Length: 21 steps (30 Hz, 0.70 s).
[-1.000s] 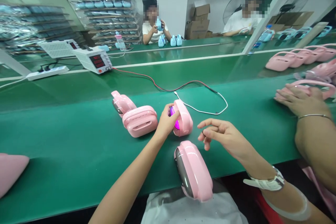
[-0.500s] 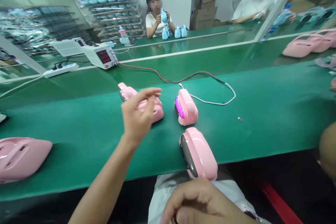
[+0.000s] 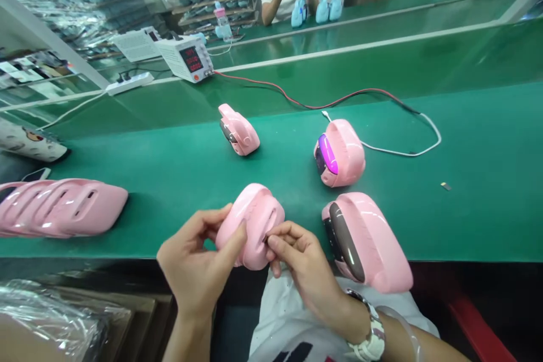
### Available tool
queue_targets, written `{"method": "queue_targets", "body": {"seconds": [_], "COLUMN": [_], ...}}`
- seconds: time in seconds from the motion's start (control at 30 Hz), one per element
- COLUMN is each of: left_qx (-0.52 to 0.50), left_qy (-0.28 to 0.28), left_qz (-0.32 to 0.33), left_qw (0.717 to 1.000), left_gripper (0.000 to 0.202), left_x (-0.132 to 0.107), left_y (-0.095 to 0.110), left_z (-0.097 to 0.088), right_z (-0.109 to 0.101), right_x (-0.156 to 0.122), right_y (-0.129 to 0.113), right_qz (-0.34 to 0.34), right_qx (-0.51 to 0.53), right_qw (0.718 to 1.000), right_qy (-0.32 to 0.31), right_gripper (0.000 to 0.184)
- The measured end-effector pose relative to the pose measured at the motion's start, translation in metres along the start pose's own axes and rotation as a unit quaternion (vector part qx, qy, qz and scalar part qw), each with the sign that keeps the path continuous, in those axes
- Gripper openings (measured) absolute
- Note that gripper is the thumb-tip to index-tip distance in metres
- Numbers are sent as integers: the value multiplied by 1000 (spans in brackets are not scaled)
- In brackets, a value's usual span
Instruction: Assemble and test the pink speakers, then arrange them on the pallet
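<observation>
Both of my hands hold one pink device (image 3: 253, 220) over the near edge of the green belt (image 3: 169, 181). My left hand (image 3: 197, 263) grips its left side, thumb on its face. My right hand (image 3: 303, 263) pinches at its right edge with fingertips together. Just to the right lies another pink device (image 3: 373, 237) with a dark screen. Farther out stands a pink device with a lit purple screen (image 3: 339, 153), a white cable plugged into it. A smaller pink device (image 3: 238, 130) lies beyond, to the left.
A row of pink devices (image 3: 59, 206) lies at the left on the belt. A power supply (image 3: 186, 57) with red digits feeds a red and black lead (image 3: 322, 103). A power strip (image 3: 129, 82) sits behind. Across the belts a person handles blue devices (image 3: 322, 8).
My left hand left the lit device, reached to the pink one at centre left and brought it to the near edge. My right hand joined it. The view tilted down and left.
</observation>
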<state>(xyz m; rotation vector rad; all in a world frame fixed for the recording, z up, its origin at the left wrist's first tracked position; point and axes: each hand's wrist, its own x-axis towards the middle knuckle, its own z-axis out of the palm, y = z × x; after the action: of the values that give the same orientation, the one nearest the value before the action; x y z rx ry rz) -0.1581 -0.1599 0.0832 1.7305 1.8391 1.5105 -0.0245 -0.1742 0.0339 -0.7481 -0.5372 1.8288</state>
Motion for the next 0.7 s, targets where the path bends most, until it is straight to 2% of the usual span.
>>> {"method": "queue_targets", "body": {"seconds": [0.07,0.13,0.23,0.37,0.43,0.57,0.7], "left_qx": [-27,-82,-151,-179,-177,-162,-147], "left_qy": [23,20,-16,-75,-61,12,14], "left_qz": [-2,14,12,-55,-75,-79,-73], "left_qw": [999,996,988,979,979,984,986], "left_gripper": [22,23,18,37,36,23,23], "left_x": [-18,-26,-29,-31,-35,-48,-54], "left_y": [-5,-9,-12,-9,-7,-5,-5], "left_z": [-3,0,10,17,18,18,19], "right_z": [0,-1,-5,-9,-8,-5,-4], "right_x": [0,-1,-2,-1,0,6,9], "right_y": [-1,-3,-3,2,4,3,-2], "right_qz": [-32,-58,-71,-95,-120,-135,-133], "right_qx": [-2,-14,-35,-71,-108,-163,-193], "right_qw": [999,997,996,990,983,972,967], "right_qy": [23,39,46,77,91,100,104], "right_gripper": [29,28,25,20,16,10,11]}}
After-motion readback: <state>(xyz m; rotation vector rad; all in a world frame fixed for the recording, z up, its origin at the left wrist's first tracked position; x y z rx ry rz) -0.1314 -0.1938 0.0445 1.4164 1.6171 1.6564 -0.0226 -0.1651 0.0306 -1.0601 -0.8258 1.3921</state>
